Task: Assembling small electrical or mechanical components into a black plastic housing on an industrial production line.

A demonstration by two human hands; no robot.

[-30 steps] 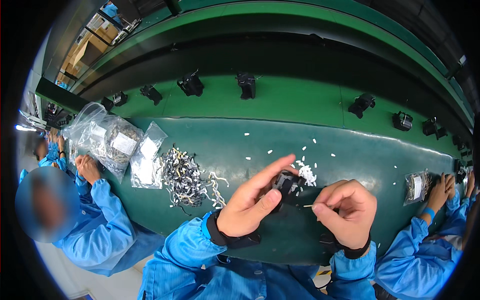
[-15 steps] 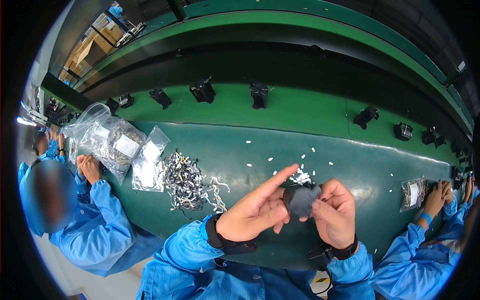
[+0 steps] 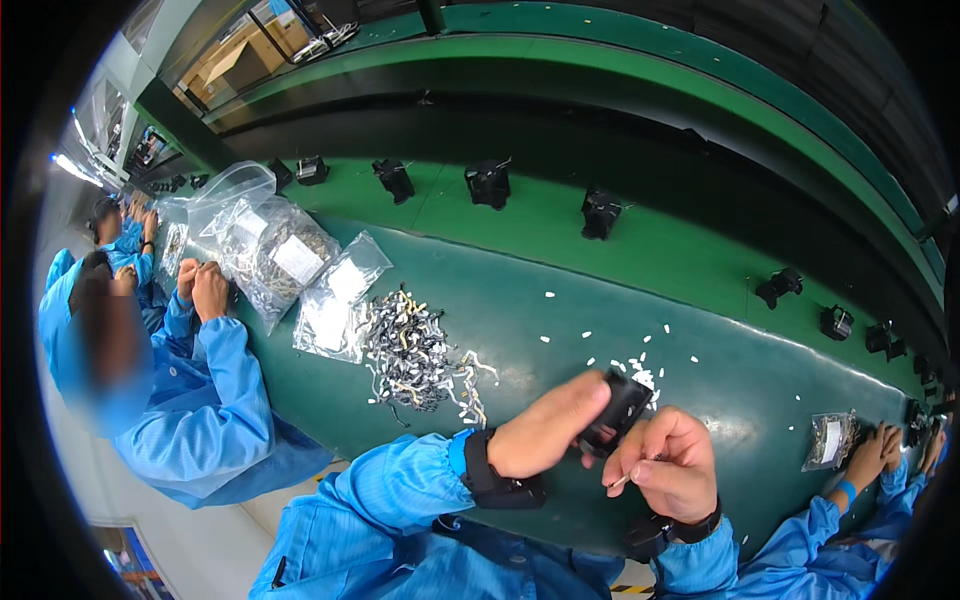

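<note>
My left hand (image 3: 545,432) grips a black plastic housing (image 3: 618,408), now turned so that a hollow, glossy side shows. Close beside it, my right hand (image 3: 672,468) has thumb and fingers pinched together on a thin, light-tipped wire piece (image 3: 620,484); most of that piece is hidden by the fingers. Just beyond the housing lies a cluster of small white caps (image 3: 643,378) on the green table (image 3: 500,290). A pile of short black, white and yellowish wires (image 3: 408,350) lies left of my hands.
Clear bags (image 3: 290,262) of wires stand back left, with a flatter bag (image 3: 340,300) beside them. Black housings (image 3: 488,184) line the green conveyor (image 3: 540,215) beyond the table. Co-workers in blue sit at left (image 3: 200,400) and right (image 3: 840,520); a small wire bag (image 3: 829,441) lies at right.
My left hand has turned the housing and closed its fingers around it. My right hand has come off the housing, slightly lower, with the wire piece showing. The whole view has tilted.
</note>
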